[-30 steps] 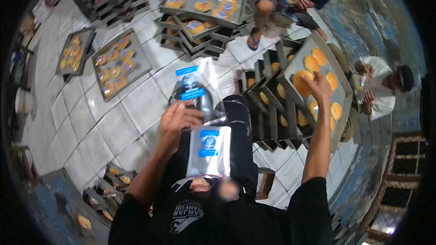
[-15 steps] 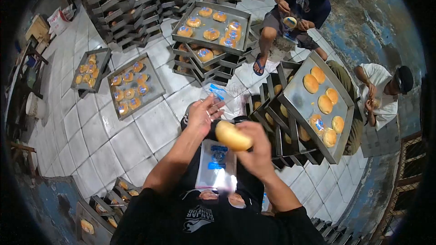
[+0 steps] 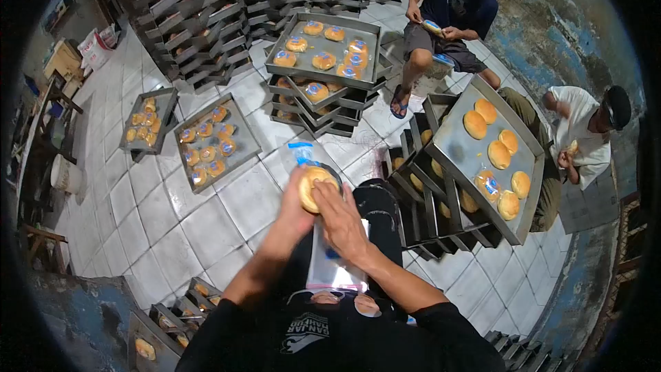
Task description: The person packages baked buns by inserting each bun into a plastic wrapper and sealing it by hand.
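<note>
A round golden bun [image 3: 311, 189] is between my two hands, above my lap. My left hand [image 3: 293, 208] wraps around its left side. The fingers of my right hand [image 3: 339, 220] press on the bun's top and right side. A clear plastic bag with blue print [image 3: 301, 153] sticks out just beyond the bun, at my left fingertips. How much of the bun lies inside it I cannot tell. On my lap, partly under my right wrist, rests a stack of clear plastic bags [image 3: 336, 272].
To the right, a tilted tray [image 3: 458, 145] of buns tops a stack of trays. Ahead stands another tray stack [image 3: 323, 24] with bagged buns. Two smaller trays [image 3: 237, 120] [image 3: 165, 107] lie on the left floor. Two people [image 3: 458, 7] [image 3: 585, 131] sit at the right, handling buns.
My right hand has brought the bun leftward to my left hand, which held the printed bag open-fingered. Both hands now meet around the bun. The view has shifted slightly.
</note>
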`<state>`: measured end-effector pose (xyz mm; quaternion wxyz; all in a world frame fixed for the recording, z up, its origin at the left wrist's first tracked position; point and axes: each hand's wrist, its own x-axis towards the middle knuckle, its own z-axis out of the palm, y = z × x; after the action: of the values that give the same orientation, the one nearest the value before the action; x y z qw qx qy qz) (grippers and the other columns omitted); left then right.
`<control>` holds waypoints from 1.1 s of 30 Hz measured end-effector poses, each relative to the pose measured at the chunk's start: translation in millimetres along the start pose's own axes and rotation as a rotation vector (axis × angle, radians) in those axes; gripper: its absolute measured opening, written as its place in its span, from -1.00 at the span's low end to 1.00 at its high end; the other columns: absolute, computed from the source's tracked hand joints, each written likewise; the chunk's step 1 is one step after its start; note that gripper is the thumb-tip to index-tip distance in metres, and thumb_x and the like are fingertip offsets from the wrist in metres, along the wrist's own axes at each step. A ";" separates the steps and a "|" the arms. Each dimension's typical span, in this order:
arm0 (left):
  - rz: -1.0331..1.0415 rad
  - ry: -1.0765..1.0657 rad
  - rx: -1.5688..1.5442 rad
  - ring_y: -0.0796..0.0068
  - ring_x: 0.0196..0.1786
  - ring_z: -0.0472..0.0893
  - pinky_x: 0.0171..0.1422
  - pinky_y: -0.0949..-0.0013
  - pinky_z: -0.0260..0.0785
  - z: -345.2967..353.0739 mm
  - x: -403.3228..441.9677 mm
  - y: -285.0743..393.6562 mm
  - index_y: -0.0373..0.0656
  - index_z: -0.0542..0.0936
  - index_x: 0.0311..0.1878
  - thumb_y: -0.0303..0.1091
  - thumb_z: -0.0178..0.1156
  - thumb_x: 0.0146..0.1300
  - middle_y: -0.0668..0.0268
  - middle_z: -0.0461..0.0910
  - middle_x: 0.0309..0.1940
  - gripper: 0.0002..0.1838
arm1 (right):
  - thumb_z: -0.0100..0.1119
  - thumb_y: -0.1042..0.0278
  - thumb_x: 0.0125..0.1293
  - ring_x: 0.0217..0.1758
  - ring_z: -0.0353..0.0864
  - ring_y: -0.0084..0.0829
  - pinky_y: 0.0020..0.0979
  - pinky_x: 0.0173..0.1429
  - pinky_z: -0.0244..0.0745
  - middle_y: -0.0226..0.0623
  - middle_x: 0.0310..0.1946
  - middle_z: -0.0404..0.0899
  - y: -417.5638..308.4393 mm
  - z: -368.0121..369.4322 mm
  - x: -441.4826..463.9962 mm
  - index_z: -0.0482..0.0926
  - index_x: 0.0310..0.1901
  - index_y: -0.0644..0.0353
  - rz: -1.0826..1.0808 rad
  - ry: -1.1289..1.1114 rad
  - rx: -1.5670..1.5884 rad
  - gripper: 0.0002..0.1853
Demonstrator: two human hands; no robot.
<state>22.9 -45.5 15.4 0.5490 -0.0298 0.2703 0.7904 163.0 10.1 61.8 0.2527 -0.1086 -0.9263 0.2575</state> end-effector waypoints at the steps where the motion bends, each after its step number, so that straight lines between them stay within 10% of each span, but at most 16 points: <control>1: 0.094 0.047 0.022 0.28 0.21 0.62 0.40 0.18 0.44 6.4 -8.8 -15.3 -0.10 0.45 0.31 -0.16 0.01 0.60 0.20 0.59 0.18 -0.65 | 0.19 0.58 0.23 0.56 0.30 0.04 0.19 0.61 0.06 0.03 0.42 0.40 7.2 0.3 0.8 0.41 0.36 0.33 -0.029 0.033 -0.103 -0.40; 5: 0.369 -0.015 0.175 0.35 0.40 0.49 0.50 0.18 0.35 31.2 -25.7 -16.1 -0.04 0.37 0.42 -0.16 0.04 0.60 0.27 0.50 0.33 -0.58 | 0.22 0.68 0.11 0.51 0.37 0.06 0.23 0.61 0.04 0.01 0.35 0.46 7.7 -17.9 13.3 0.42 0.37 0.28 -0.042 0.033 -0.018 -0.30; 8: 0.101 -0.013 -0.057 0.35 0.33 0.53 0.46 0.16 0.38 26.1 1.9 4.2 -0.04 0.36 0.42 -0.17 0.02 0.61 0.27 0.52 0.30 -0.59 | 0.22 0.57 0.20 0.45 0.41 0.08 0.25 0.61 0.01 0.06 0.29 0.50 21.8 -10.1 19.7 0.44 0.30 0.30 -0.030 -0.012 0.028 -0.42; 11: 0.496 0.042 0.250 0.31 0.21 0.62 0.40 0.13 0.44 52.8 0.1 -35.4 -0.05 0.40 0.38 -0.03 0.01 0.60 0.22 0.60 0.18 -0.55 | 0.26 0.49 0.24 0.36 0.49 0.02 0.27 0.63 -0.04 -0.02 0.23 0.55 36.3 -13.9 36.9 0.46 0.27 0.23 -0.049 -0.023 -0.037 -0.48; 13: 0.369 0.045 0.094 0.19 0.16 0.66 0.34 0.06 0.50 40.8 11.9 -25.3 -0.15 0.45 0.33 0.25 -0.14 0.57 0.13 0.64 0.15 -0.35 | 0.27 0.47 0.26 0.33 0.52 -0.01 0.27 0.63 -0.06 -0.07 0.23 0.56 27.2 -32.3 39.2 0.48 0.24 0.18 -0.056 -0.087 0.032 -0.51; 16: 0.056 0.101 -0.109 -0.01 0.27 0.61 0.41 -0.08 0.47 50.7 5.9 9.2 -0.29 0.46 0.35 0.46 -0.31 0.50 0.00 0.57 0.27 -0.08 | 0.25 0.48 0.32 0.15 0.62 -0.06 0.05 0.33 0.42 -0.13 0.02 0.62 5.3 -50.9 34.5 0.55 0.05 0.18 0.022 -0.177 0.242 -0.73; 18: 0.038 0.018 -0.115 0.01 0.27 0.61 0.38 -0.05 0.48 35.0 20.2 2.4 -0.24 0.47 0.35 0.46 -0.30 0.51 0.01 0.60 0.24 -0.11 | 0.30 0.48 0.34 -0.07 0.67 -0.21 -0.21 -0.06 0.56 -0.23 -0.21 0.60 9.3 -34.9 26.8 0.55 -0.14 0.22 -0.017 -0.157 0.385 -0.87; 21: 0.063 0.063 -0.105 -0.05 0.36 0.54 0.47 -0.17 0.39 21.4 29.9 11.0 -0.23 0.43 0.40 0.45 -0.28 0.51 0.01 0.54 0.33 -0.11 | 0.29 0.44 0.41 -0.13 0.62 -0.37 -0.32 -0.09 0.51 -0.34 -0.28 0.56 -4.8 -37.7 6.2 0.53 -0.25 0.24 0.133 -0.708 1.271 -0.88; 25: 0.222 0.169 -0.163 0.02 0.37 0.54 0.45 -0.15 0.40 23.1 9.5 45.3 -0.18 0.48 0.35 0.35 -0.20 0.55 0.03 0.56 0.31 -0.24 | 0.37 0.42 0.36 -0.19 0.54 -0.50 -0.39 -0.08 0.47 -0.33 -0.24 0.57 -17.5 -47.1 -5.5 0.56 -0.29 0.24 -0.064 -0.533 1.270 -0.84; 27: 0.258 0.156 -0.156 0.04 0.32 0.57 0.41 -0.15 0.43 15.8 6.4 33.0 -0.18 0.48 0.34 0.35 -0.20 0.55 0.04 0.59 0.26 -0.24 | 0.35 0.42 0.36 -0.22 0.55 -0.47 -0.37 -0.11 0.48 -0.33 -0.24 0.56 -4.9 -51.4 16.3 0.55 -0.27 0.22 0.354 -0.104 0.783 -0.86; 30: 0.074 0.055 -0.214 0.05 0.30 0.58 0.40 -0.16 0.41 6.3 20.4 7.4 -0.17 0.50 0.32 0.32 -0.16 0.55 0.07 0.60 0.24 -0.28 | 0.33 0.44 0.38 -0.28 0.52 -0.49 -0.39 -0.14 0.48 -0.31 -0.22 0.57 -3.9 -24.2 25.8 0.52 -0.29 0.22 0.026 -0.170 0.570 -0.84; 33: 0.200 0.230 -0.145 0.04 0.33 0.55 0.46 -0.19 0.34 12.5 20.1 22.7 -0.16 0.51 0.31 0.30 -0.16 0.56 0.08 0.59 0.26 -0.30 | 0.33 0.46 0.38 -0.29 0.51 -0.50 -0.40 -0.21 0.46 -0.30 -0.24 0.56 -15.9 -53.3 4.8 0.47 -0.32 0.23 0.017 -0.559 1.221 -0.80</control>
<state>-2.0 -28.3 28.1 0.4296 -0.1326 0.2753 0.8498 185.7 20.9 111.7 0.0172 0.1175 -0.6441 0.7557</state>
